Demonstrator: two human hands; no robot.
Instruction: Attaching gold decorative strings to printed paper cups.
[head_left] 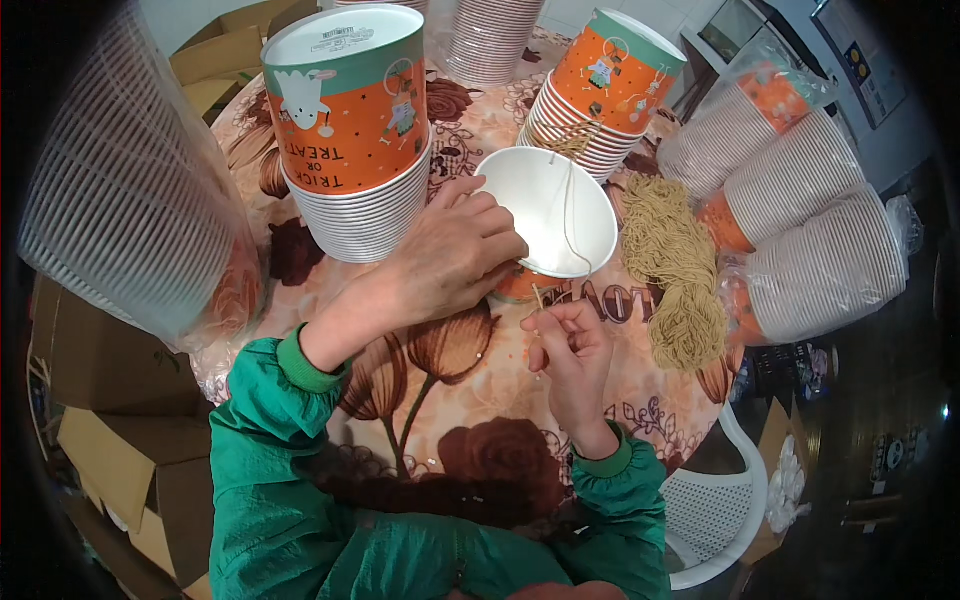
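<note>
The left hand (455, 255) gripped the side of a white paper bucket (548, 215) that lay tipped on the bench (440, 390), its open mouth facing up. The right hand (570, 350) was just below the bucket, its fingers pinched on a thin tan string (568, 215) that ran up across the bucket's inside. A pile of the same strings (675, 260) lay just right of the bucket. Stacks of orange buckets (355, 130) stood behind.

We see a round table under a brown floral cloth (450, 400), flattened cardboard boxes (120, 470) on the floor to our left, a white plastic chair (715, 515) lower right, dim dark floor beyond, pale wall at top.
</note>
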